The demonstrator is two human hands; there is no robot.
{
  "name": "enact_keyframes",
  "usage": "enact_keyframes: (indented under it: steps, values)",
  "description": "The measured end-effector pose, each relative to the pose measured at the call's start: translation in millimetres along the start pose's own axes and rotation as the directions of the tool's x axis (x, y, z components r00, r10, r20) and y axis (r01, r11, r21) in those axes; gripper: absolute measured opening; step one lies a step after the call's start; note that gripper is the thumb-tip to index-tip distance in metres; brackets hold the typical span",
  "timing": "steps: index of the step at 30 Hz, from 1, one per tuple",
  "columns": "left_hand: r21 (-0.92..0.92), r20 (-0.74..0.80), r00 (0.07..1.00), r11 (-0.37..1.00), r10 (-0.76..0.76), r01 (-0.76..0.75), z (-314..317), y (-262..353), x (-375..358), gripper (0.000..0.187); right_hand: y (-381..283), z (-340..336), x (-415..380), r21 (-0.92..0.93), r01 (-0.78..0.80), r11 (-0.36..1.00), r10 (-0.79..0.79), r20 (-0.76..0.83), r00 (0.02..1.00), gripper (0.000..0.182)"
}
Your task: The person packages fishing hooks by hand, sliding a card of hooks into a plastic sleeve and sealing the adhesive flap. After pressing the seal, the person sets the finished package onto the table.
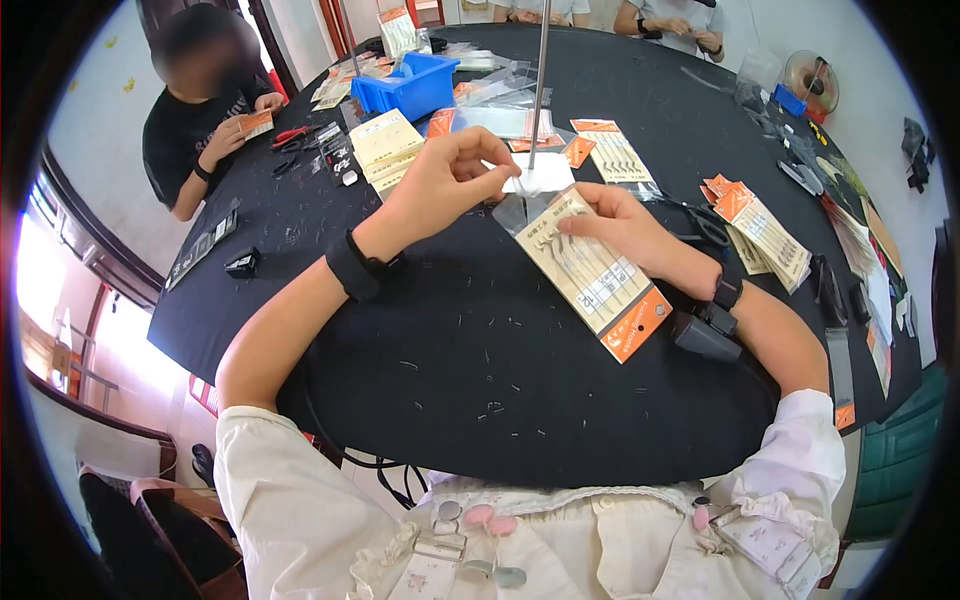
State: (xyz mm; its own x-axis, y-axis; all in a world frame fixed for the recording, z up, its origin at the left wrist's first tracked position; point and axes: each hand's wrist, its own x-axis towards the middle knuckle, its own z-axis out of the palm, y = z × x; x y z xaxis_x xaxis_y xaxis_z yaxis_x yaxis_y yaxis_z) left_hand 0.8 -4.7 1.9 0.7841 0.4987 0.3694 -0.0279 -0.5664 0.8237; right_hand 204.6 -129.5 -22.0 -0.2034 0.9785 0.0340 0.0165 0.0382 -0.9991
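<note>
A: Centre frame, the needle card [592,276] with the orange end lies flat on the black surface [470,370], clear sleeve end pointing to the upper left.

B: Hands?

A: Right hand [625,232] is pressed flat on the card's upper part, fingers spread, pinning it. Left hand [440,185] is just above and left of it, fingertips pinched together on a small white slip [538,177] at the card's top edge. Can't tell if the slip is inside the sleeve or only touching it.

B: Advice for the step?

A: My read: keep the right hand's weight on the card so it doesn't skate, hold the slip square to the sleeve mouth, go slow. A thin metal rod [540,85] stands right behind the slip, so keep the fingers off it.

B: Around it?

A: More orange-tipped cards [765,232] right of centre, scissors [705,225] just beside the right hand, a pale card stack [385,145] upper left of centre, a blue bin [415,85] behind it. Another person's hands hold a small card [255,124] at the upper left. More people at the top edge.
</note>
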Motion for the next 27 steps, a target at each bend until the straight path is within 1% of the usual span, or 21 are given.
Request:
enact_keyframes:
  steps: [2,5,7,12,14,16,19,22,24,25,27]
  values:
    - [-0.14,0.033,0.999,0.99,-0.016,0.021,1.1,7.4,-0.9,0.01,2.7,0.3,-1.2,0.007,0.004,1.0,-0.004,-0.009,1.0,0.025]
    - [-0.144,0.046,0.999,0.989,-0.004,0.01,-0.3,8.1,-0.8,0.01,1.9,-0.2,-0.1,0.005,-0.003,1.0,0.003,-0.007,1.0,0.026]
    - [-0.148,0.042,0.999,0.989,0.003,0.003,0.5,8.5,-0.9,0.01,-0.1,1.7,-1.5,0.045,0.004,0.999,-0.003,-0.02,1.0,0.026]
    - [-0.132,0.03,0.999,0.991,0.039,-0.035,-0.1,10.3,-1.3,0.01,-0.6,1.0,-0.4,0.03,0.0,1.0,0.0,-0.028,1.0,0.027]
    - [-0.138,0.039,0.999,0.99,0.024,-0.018,-0.6,10.6,-1.2,0.01,0.6,-0.1,-0.6,0.039,-0.006,0.999,0.008,-0.042,0.999,0.027]
    - [-0.149,0.054,0.999,0.989,0.004,0.004,0.8,10.6,-2.4,0.011,1.9,-1.6,-0.5,0.028,0.004,1.0,-0.004,-0.011,1.0,0.027]
    - [-0.141,0.031,0.999,0.99,0.016,-0.011,1.0,11.4,-1.7,0.012,2.0,1.2,-1.5,0.055,0.014,0.998,-0.012,-0.033,0.999,0.027]
    - [-0.103,0.059,0.997,0.994,0.046,-0.039,0.9,10.5,-2.7,0.015,0.6,-0.7,-0.7,0.065,0.02,0.998,-0.017,-0.047,0.999,0.028]
    - [0.005,0.033,0.993,0.993,0.117,-0.118,1.3,11.7,-2.9,0.014,0.9,-0.1,-1.1,0.07,0.018,0.997,-0.014,-0.053,0.998,0.028]
    - [0.004,0.035,0.993,0.993,0.117,-0.117,0.8,12.2,-2.9,0.014,-1.0,0.6,-2.0,0.069,0.012,0.998,-0.007,-0.064,0.998,0.028]
    - [0.181,0.017,0.99,0.973,0.139,-0.14,0.0,12.4,-2.6,0.015,-4.2,0.5,-3.8,0.068,0.003,0.998,0.002,-0.077,0.997,0.029]
